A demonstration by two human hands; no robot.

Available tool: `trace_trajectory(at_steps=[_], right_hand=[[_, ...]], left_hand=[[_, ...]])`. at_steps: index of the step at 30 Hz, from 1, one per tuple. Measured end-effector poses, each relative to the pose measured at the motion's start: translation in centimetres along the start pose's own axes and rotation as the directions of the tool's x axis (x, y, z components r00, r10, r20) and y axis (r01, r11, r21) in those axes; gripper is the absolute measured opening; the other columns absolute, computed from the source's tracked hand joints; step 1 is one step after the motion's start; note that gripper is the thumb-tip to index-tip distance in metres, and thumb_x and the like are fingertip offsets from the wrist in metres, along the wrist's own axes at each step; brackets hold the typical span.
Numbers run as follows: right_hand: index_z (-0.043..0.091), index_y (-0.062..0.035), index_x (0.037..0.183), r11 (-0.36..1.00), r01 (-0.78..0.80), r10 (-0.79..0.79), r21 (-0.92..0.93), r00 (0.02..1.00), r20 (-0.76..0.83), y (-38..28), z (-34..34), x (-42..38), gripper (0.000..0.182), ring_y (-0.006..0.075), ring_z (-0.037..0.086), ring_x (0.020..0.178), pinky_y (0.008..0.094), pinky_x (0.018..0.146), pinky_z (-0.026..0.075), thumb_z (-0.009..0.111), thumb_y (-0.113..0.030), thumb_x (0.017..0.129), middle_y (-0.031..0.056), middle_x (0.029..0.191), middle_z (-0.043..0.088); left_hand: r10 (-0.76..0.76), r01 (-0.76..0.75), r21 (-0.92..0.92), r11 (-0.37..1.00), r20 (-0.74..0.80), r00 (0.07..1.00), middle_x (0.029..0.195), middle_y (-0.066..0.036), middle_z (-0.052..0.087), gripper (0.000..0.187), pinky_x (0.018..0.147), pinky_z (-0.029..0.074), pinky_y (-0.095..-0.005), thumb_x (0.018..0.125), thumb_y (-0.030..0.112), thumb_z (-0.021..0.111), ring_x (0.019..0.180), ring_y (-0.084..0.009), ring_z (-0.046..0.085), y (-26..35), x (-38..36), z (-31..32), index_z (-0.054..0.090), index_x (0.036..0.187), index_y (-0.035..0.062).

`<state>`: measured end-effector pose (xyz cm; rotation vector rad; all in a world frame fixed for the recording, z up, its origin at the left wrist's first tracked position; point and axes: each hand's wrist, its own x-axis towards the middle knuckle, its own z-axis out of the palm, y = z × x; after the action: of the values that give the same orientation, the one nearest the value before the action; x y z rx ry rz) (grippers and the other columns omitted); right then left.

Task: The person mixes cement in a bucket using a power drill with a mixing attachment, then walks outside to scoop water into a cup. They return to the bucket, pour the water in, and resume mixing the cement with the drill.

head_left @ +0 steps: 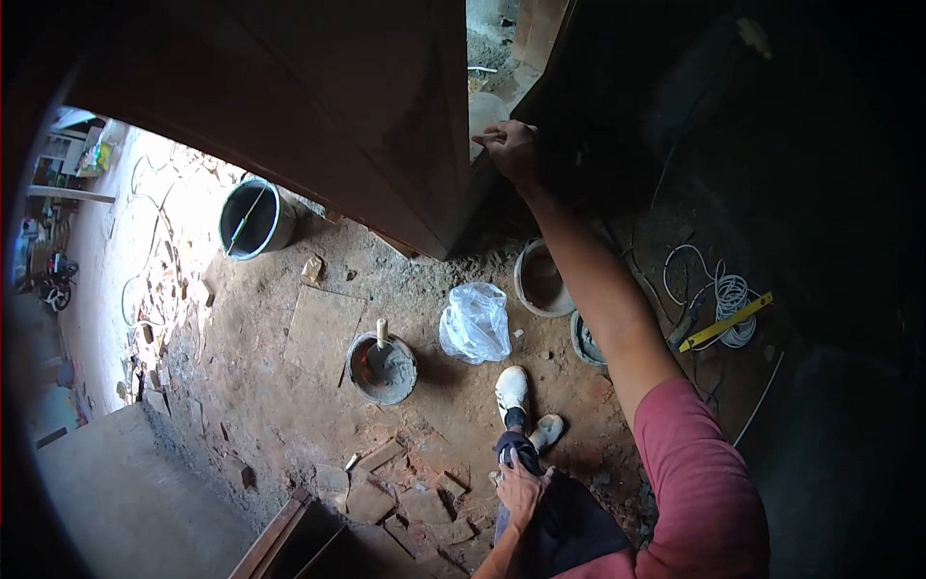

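Note:
My right hand [508, 145] is stretched far forward beside the vertical edge of a dark wall or panel [446, 145]. Its fingers are pressed together; what lies between them, if anything, is too small to make out. Just beyond the fingers is a pale round object [487, 111]. My left hand [522, 490] rests on my dark trouser leg with fingers apart, holding nothing. In front of my white shoe [511, 388] lies a clear plastic bag [475, 323]. Left of it stands a bucket of grey mortar [394, 381] with a handled tool [382, 333] in it.
A large black bucket [258, 218] holds a long rod. Two more buckets, one brownish [540, 280] and one partly behind my arm [585, 340], stand near a yellow level [725, 322] and coiled cable [735, 301]. Broken tiles [422, 507] litter the ground; a concrete slab [125, 492] lies lower left.

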<state>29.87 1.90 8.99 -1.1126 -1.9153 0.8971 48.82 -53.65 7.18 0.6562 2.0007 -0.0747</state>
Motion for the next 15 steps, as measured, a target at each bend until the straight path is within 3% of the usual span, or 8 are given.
trace_trajectory(at_steps=[3, 7, 9, 10, 12, 13, 15], right_hand=[[0.073, 0.0014, 0.095, 0.996, -0.084, 0.083, 0.017, 0.995, 0.058, 1.2, 2.2, 1.3, 0.025, 0.0242, 0.073, 0.08, 0.0322, 0.075, 0.057, 0.078, -0.015, 0.077, 0.0177, 0.086, 0.072], [0.071, 0.0021, 0.105, 0.988, -0.101, 0.105, -0.115, 0.994, 0.031, 1.7, 3.1, 0.9, 0.034, 0.0248, 0.073, 0.083, 0.0332, 0.077, 0.057, 0.079, -0.013, 0.077, 0.0179, 0.086, 0.072], [0.069, 0.0013, 0.112, 0.974, 0.027, -0.018, -0.224, 0.999, 0.044, 1.3, 2.5, 0.4, 0.041, 0.0255, 0.072, 0.086, 0.0336, 0.077, 0.057, 0.081, -0.015, 0.076, 0.0182, 0.094, 0.072], [0.069, 0.0013, 0.112, 0.974, 0.017, -0.009, -0.224, 0.999, 0.036, 1.3, 2.0, 0.1, 0.041, 0.0255, 0.072, 0.086, 0.0336, 0.077, 0.057, 0.081, -0.015, 0.076, 0.0182, 0.094, 0.072], [0.069, -0.001, 0.113, 0.987, 0.042, -0.066, -0.157, 0.986, -0.15, 1.2, 0.9, -1.2, 0.045, 0.0263, 0.071, 0.088, 0.0337, 0.078, 0.056, 0.083, -0.021, 0.075, 0.0186, 0.103, 0.071], [0.069, -0.001, 0.113, 0.985, 0.019, -0.047, -0.17, 0.986, -0.16, 0.4, -0.4, -2.4, 0.045, 0.0263, 0.071, 0.088, 0.0337, 0.078, 0.056, 0.083, -0.021, 0.075, 0.0186, 0.103, 0.071], [0.069, -0.0017, 0.113, 0.976, -0.199, 0.212, 0.088, 0.96, -0.181, -2.3, -4.7, -6.6, 0.047, 0.0277, 0.07, 0.09, 0.0341, 0.078, 0.055, 0.083, -0.027, 0.076, 0.0182, 0.11, 0.069]], left_hand=[[-0.016, 0.016, 0.021, 1.0, -0.011, 1.0, 0.131, -0.027, 0.049, 0.106, 0.084, 0.051, -0.0488, 0.069, 0.069, 0.073, 0.1, -0.0433, 0.064, 0.3, 0.4, -0.2, 0.033, 0.151, 0.0129], [0.03, -0.026, 0.078, 0.997, -0.047, 0.998, 0.126, -0.025, 0.051, 0.105, 0.078, 0.052, -0.0503, 0.07, 0.069, 0.072, 0.091, -0.0425, 0.066, -0.6, 1.3, 1.1, 0.034, 0.15, 0.014], [0.011, -0.012, 0.037, 0.999, 0.012, 1.0, 0.122, -0.025, 0.051, 0.103, 0.077, 0.052, -0.051, 0.071, 0.069, 0.072, 0.091, -0.0426, 0.066, -0.3, 1.2, 0.2, 0.034, 0.15, 0.0141], [0.027, -0.028, 0.049, 0.998, 0.01, 1.0, 0.121, -0.025, 0.052, 0.101, 0.075, 0.052, -0.0505, 0.072, 0.067, 0.071, 0.089, -0.0421, 0.066, -0.3, 1.1, 0.0, 0.035, 0.15, 0.0144], [0.043, -0.044, 0.073, 0.996, 0.02, 0.999, 0.119, -0.024, 0.053, 0.099, 0.073, 0.052, -0.0499, 0.073, 0.066, 0.071, 0.088, -0.0416, 0.067, -0.2, 0.9, -0.2, 0.035, 0.15, 0.0146], [0.047, -0.048, 0.073, 0.996, 0.007, 0.999, 0.117, -0.023, 0.053, 0.102, 0.073, 0.051, -0.0505, 0.07, 0.072, 0.068, 0.089, -0.042, 0.066, -0.4, 1.2, 0.5, 0.037, 0.148, 0.0133], [0.084, -0.086, 0.074, 0.994, 0.035, 0.996, 0.116, -0.022, 0.053, 0.111, 0.072, 0.051, -0.0515, 0.064, 0.082, 0.065, 0.092, -0.0422, 0.065, -1.1, 1.1, 1.0, 0.039, 0.146, 0.0103]])
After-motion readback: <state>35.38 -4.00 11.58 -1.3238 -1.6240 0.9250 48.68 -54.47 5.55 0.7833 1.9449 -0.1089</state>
